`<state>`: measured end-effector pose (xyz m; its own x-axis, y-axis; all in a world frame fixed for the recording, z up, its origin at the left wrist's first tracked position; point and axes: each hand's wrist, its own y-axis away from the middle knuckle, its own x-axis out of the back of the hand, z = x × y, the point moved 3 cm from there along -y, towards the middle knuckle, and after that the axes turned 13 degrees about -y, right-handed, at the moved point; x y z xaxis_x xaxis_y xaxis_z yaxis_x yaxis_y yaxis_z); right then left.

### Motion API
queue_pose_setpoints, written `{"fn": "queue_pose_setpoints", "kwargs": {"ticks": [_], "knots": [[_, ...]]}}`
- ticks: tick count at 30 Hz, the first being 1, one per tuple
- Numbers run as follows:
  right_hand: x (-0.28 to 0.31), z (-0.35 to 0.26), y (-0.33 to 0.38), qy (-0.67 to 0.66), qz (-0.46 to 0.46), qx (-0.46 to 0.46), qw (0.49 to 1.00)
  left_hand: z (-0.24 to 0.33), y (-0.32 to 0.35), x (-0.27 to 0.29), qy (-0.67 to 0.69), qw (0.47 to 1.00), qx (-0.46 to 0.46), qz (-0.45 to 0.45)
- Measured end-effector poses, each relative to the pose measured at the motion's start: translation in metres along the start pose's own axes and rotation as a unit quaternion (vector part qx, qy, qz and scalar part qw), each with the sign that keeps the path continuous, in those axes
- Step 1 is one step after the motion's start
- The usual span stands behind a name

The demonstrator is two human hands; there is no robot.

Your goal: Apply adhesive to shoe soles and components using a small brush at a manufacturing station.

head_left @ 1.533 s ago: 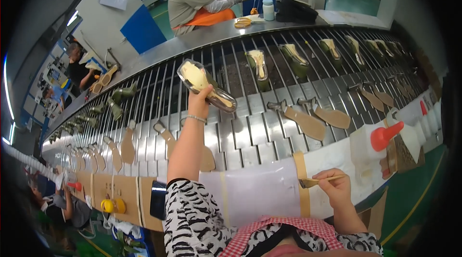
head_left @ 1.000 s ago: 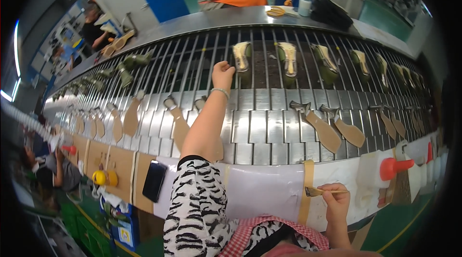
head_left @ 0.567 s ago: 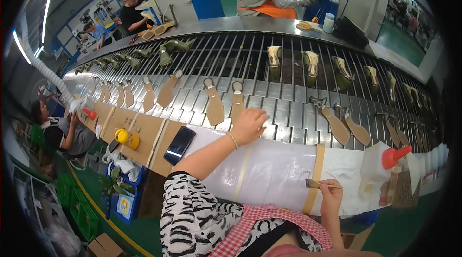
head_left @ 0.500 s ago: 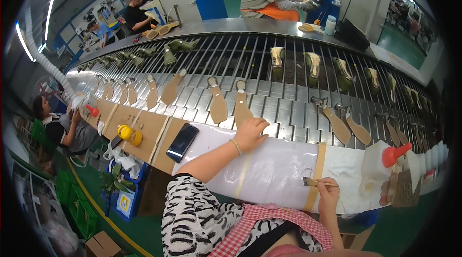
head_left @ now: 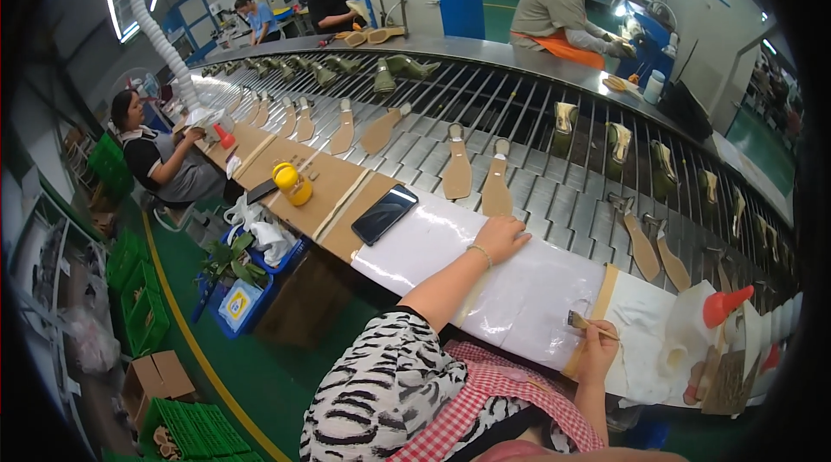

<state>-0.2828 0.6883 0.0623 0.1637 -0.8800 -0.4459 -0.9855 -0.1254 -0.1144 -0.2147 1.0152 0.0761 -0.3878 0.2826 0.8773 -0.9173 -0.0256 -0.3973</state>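
My left hand (head_left: 501, 238) rests flat and empty on the white plastic-covered bench top (head_left: 450, 241), just below a tan shoe insole (head_left: 496, 189) lying on the slatted conveyor (head_left: 554, 194). A second tan insole (head_left: 456, 172) lies beside it to the left. My right hand (head_left: 599, 348) holds a small brush (head_left: 584, 321), bristles pointing left, over the bench's right part near a tan tape strip (head_left: 595, 306). A white glue bottle with a red nozzle (head_left: 703, 324) stands right of that hand.
A black phone (head_left: 385, 213) lies on the cardboard-covered bench, and a yellow bottle (head_left: 293, 182) stands further left. More insoles and shoe uppers ride the curved conveyor. A seated person (head_left: 160, 159) works at left, others stand across the line. Green crates (head_left: 143, 315) sit on the floor.
My left hand set a shoe upper on the far conveyor, then drew back to the bench edge. The view swung left. My right hand kept hold of the brush.
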Motion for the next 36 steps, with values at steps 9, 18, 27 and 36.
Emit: {"fn": "queue_pose_setpoints", "kwargs": {"ticks": [9, 18, 27, 36], "knots": [[-0.001, 0.006, -0.001, 0.015, -0.028, 0.002, 0.999, -0.002, -0.002, 0.006, 0.045, 0.999, 0.008, 0.008], [-0.008, 0.004, 0.002, -0.002, -0.031, -0.001, 1.000, -0.010, -0.002, 0.003, 0.048, 0.998, 0.026, -0.010], [-0.011, 0.005, 0.003, -0.002, -0.034, 0.003, 0.999, -0.015, 0.000, -0.001, 0.028, 0.999, 0.021, -0.003], [-0.014, 0.007, 0.003, 0.001, -0.020, 0.002, 1.000, -0.015, 0.000, 0.002, 0.034, 0.999, 0.035, -0.019]]}}
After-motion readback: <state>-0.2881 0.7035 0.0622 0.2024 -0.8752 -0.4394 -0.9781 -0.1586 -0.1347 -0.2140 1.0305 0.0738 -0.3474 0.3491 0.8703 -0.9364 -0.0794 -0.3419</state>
